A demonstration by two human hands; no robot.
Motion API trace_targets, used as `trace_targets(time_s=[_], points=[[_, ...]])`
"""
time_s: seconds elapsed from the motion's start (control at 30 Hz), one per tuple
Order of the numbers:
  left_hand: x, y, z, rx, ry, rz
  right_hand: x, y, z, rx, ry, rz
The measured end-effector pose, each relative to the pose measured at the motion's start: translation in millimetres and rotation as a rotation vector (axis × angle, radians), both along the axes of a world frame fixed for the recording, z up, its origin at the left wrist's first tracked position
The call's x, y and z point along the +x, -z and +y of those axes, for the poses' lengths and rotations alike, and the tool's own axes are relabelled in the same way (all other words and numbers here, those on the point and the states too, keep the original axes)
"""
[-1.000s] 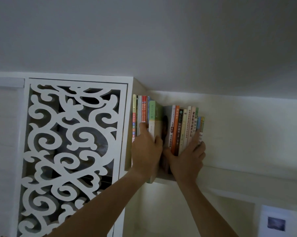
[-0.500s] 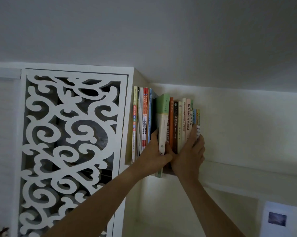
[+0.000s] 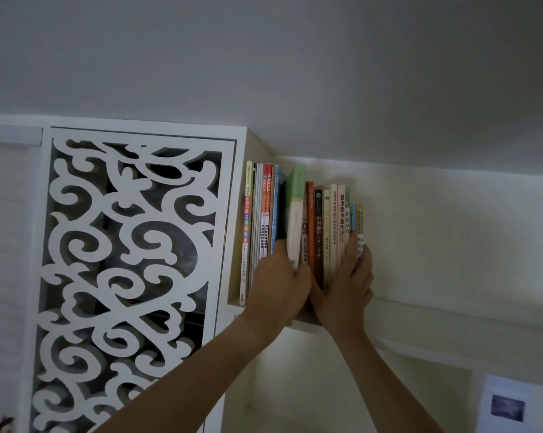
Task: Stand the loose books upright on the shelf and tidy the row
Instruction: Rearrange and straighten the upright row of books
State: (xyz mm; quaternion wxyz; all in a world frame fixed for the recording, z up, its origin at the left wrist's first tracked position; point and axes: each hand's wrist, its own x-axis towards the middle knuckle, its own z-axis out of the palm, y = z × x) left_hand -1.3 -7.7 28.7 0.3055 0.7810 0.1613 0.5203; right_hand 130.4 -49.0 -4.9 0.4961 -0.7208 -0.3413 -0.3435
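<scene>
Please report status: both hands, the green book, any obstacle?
Left hand grips green book, upright in row. Right hand open, pressing spines of right group of books. No obstacle seen.

from here the shelf [image 3: 420, 310] runs bare to the right of the book row [image 3: 326, 232], and that stretch is where i see open passage along the pale wall behind it. the left end is shut off: the books stand packed against the cabinet side [image 3: 237, 220], with the white fretwork panel [image 3: 129, 276] just beyond. above the spines there is a gap up to the ceiling [image 3: 295, 73], wider over the short books at the right. both hands block the lower front of the row, the left hand [image 3: 279, 285] around the green book [image 3: 296, 214], the right hand [image 3: 345, 285] flat against the spines. below the shelf the recess is open.
</scene>
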Motion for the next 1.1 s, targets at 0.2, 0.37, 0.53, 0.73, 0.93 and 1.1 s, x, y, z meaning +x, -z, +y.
trace_targets(time_s=[0.2,0.37,0.53,0.73,0.93,1.1], points=[[-22,-49,-10,-0.101,0.025,-0.005,2,0,2,0.05,-0.075,0.024],[-26,-48,-15,-0.133,0.02,-0.046,3,1,-1,0.084,-0.097,-0.003],[-33,-47,-18,-0.139,-0.007,-0.023,0,0,-2,0.148,-0.085,0.0],[-38,-46,-21,-0.05,-0.077,-0.041,7,0,-8,0.11,-0.184,0.015],[-42,-39,-23,0.225,-0.227,-0.191,9,-1,-10,0.138,-0.253,0.055],[-62,-45,-40,0.353,-0.337,-0.342,4,-3,-13,0.09,-0.203,0.038]])
